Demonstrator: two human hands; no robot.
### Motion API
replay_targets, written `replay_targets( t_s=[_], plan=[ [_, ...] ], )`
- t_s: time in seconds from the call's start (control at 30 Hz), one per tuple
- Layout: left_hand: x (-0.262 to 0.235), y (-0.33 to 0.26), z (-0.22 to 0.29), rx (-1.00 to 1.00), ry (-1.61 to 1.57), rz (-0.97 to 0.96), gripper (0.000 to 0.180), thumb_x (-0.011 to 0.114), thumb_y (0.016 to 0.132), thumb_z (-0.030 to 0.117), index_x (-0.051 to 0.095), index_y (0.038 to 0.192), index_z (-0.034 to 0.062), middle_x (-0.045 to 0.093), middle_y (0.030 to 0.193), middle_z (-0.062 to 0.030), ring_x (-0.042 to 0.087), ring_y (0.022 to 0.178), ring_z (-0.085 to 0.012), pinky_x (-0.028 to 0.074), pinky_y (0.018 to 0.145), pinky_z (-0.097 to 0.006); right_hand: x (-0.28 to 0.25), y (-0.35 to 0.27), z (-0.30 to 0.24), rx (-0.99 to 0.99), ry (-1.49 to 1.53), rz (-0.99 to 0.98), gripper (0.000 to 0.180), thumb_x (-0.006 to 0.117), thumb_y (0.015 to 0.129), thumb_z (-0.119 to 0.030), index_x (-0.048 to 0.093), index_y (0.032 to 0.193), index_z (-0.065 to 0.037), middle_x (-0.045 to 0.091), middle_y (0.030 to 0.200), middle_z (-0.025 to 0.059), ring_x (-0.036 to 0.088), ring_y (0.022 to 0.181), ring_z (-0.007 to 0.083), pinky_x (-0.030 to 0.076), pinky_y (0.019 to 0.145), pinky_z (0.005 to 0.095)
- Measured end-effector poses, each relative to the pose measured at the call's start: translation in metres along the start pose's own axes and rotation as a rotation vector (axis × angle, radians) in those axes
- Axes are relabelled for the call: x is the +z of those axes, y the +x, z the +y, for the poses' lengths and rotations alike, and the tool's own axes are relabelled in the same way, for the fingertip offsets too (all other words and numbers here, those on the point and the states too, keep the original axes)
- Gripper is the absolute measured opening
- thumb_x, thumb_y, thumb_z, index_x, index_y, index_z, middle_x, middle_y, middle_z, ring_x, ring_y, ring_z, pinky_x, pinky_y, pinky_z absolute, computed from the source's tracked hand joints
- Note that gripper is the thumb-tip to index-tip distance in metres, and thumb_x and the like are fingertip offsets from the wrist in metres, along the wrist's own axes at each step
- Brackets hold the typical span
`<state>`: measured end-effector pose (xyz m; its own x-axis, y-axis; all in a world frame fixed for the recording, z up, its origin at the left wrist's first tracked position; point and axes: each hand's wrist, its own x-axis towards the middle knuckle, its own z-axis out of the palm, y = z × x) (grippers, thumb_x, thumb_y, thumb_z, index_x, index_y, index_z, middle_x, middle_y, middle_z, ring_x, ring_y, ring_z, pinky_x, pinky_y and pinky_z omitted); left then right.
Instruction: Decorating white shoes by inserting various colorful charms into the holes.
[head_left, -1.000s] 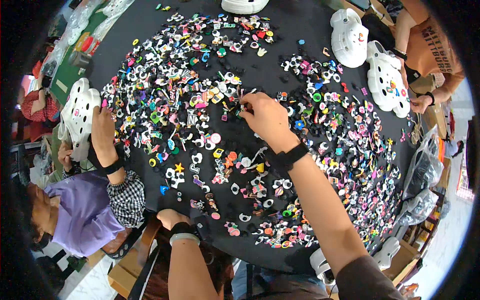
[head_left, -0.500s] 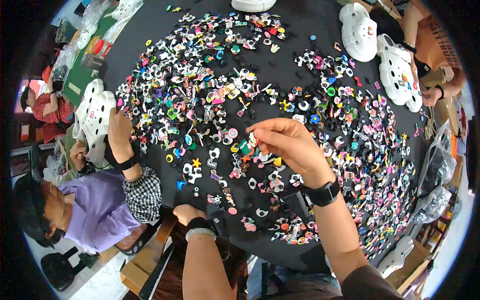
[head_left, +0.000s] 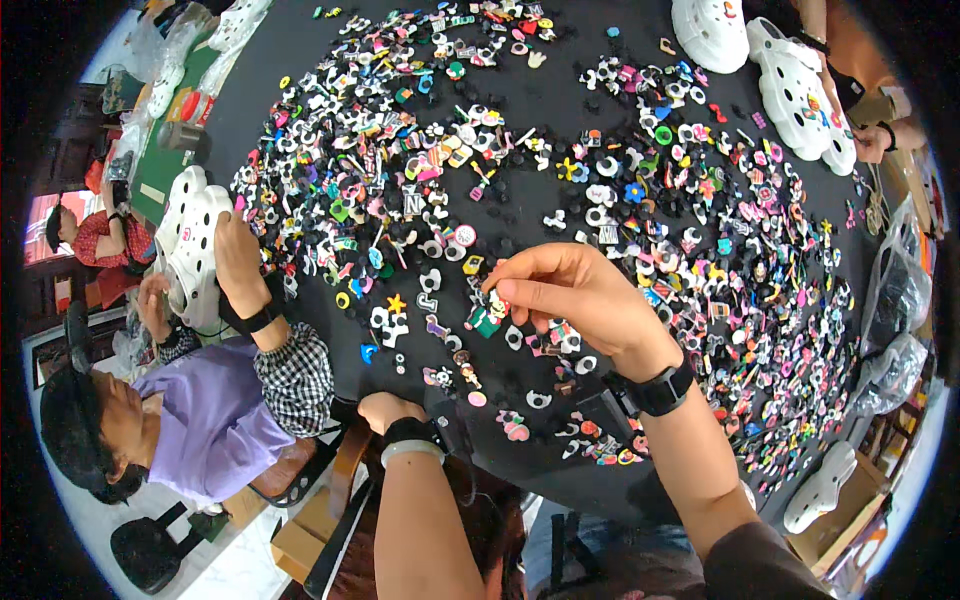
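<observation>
My right hand (head_left: 590,300) hovers over the black table with thumb and forefinger pinched. Between them is a small shoe charm (head_left: 487,317), green with red and white parts; the fingertips cover its upper end. Loose shoe charms (head_left: 360,190) of many shapes and colours lie beneath and around this hand. At the near table edge rests my left hand (head_left: 388,409), back upward; its fingers are tucked out of sight, so what they do is hidden.
On the left, a person in purple (head_left: 215,410) handles a white clog (head_left: 193,240). At far right another person's hand (head_left: 872,143) is beside a white clog with charms (head_left: 800,95). Another white clog (head_left: 820,487) lies lower right, near clear plastic bags (head_left: 890,375).
My right hand has moved nearer to me over the charms, still pinching the green charm. The view has shifted a little. My left hand stays at the table edge.
</observation>
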<state>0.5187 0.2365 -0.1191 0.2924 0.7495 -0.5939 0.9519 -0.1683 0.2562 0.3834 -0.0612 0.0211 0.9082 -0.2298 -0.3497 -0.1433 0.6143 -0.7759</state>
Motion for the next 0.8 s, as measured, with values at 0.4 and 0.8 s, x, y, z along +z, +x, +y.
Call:
replay_targets(
  t_s=[0.4,0.8],
  plan=[
    [-0.006,0.042,-0.013,0.385,0.371,0.136,0.050,0.023,0.097,0.022,0.051,0.128,-0.0052,0.054,0.134,-0.0194,0.057,0.117,-0.0348,0.047,0.099,-0.045,0.032,-0.015,0.080,-0.139,-0.977,-0.032,0.010,0.064,0.082,-0.014,0.070,0.086,-0.007,0.066,0.083,0.0112,0.066,0.077,0.0295,0.053,0.070,0.0392],
    [-0.010,-0.042,0.007,0.142,-0.053,0.017,0.057,0.020,0.097,0.030,0.051,0.128,-0.0067,0.056,0.132,-0.0206,0.056,0.117,-0.0352,0.046,0.098,-0.046,0.038,0.024,0.053,-0.390,-1.321,0.084,0.017,0.068,0.079,-0.016,0.067,0.094,-0.009,0.064,0.088,0.0088,0.065,0.081,0.0288,0.053,0.067,0.0389]
  ],
)
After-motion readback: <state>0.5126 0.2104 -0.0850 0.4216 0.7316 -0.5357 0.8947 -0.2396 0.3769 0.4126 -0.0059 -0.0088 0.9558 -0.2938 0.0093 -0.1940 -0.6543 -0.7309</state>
